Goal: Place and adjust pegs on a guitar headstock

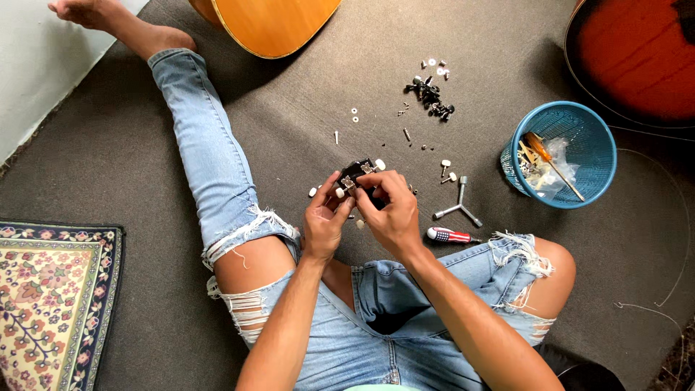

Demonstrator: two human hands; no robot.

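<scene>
**Both hands on a tuner set**

The left hand point(323, 219) and right hand point(391, 212) together pinch a strip of guitar tuners point(356, 176) (white knobs, metal plate) above the grey carpet point(130, 145), near the knees. Just right lie a three-armed wrench point(459, 206) and a screwdriver point(450, 235); farther right stands a blue basket point(590, 148).

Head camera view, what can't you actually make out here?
- Tuner strip: lower part hidden by left hand and right hand.
- Small hardware pile: pieces too small to identify.
- Blue basket: contents tangled, unclear.
- Two guitars: cut off by top edge.
</scene>
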